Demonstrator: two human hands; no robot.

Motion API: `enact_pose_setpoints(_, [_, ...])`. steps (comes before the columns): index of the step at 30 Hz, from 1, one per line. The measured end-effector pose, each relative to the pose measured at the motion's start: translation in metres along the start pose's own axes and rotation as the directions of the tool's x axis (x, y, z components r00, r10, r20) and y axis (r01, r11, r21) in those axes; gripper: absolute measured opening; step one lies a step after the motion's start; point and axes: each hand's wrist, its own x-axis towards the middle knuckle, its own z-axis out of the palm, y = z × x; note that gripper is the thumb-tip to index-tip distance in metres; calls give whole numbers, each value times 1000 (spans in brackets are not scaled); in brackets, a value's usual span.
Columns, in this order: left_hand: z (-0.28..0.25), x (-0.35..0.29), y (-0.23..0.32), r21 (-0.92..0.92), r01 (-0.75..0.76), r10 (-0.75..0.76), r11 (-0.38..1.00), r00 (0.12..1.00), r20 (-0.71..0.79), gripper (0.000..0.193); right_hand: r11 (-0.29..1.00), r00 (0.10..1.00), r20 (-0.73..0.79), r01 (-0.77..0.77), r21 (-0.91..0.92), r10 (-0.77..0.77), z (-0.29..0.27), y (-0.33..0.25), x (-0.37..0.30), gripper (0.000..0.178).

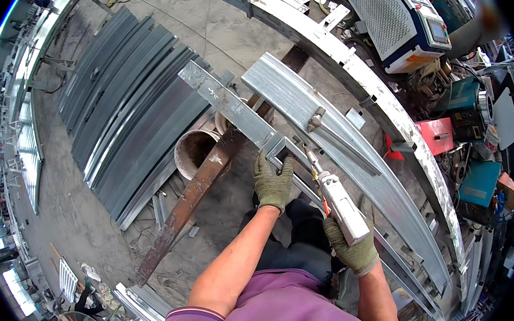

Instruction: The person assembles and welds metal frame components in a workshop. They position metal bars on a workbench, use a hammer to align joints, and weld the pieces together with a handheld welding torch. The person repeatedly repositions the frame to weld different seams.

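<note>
Just right of the beam (187,200), the left hand (273,183) pinches the frame (228,105) near its corner between fingers and thumb, and the frame crosses over the beam, its far end jutting past the beam's left side. Farther right of the beam, the right hand (356,251) has its fingers wrapped round the gun (340,202), whose tip is near the frame, though I cannot tell whether they touch. Left of the beam lies the stack (125,120); to its right the channel (354,152) carries a hammer (314,120), and floor (222,215) shows between beam and legs (304,220).
</note>
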Motion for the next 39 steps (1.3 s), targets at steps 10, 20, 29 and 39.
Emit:
enact_pose_setpoints(10, [-5, -4, 18, -44, 77, -76, 996, 997, 27, 82, 992, 994, 108, -39, 120, 26, -39, 47, 5, 23])
enact_pose_setpoints(20, [36, -45, 25, 19, 412, -413, 911, 910, 35, 104, 941, 889, 311, -329, -75, 336, -202, 89, 2, 33])
enact_pose_setpoints(29, [39, -45, 43, -110, 671, -667, 734, 742, 76, 89, 951, 763, 638, 265, -158, -106, -203, -39, 189, 37])
enact_pose_setpoints(39, [76, -56, 17, -158, 534, -551, 830, 830, -85, 52, 835, 434, 875, 547, -68, -213, -71, -12, 229, 25])
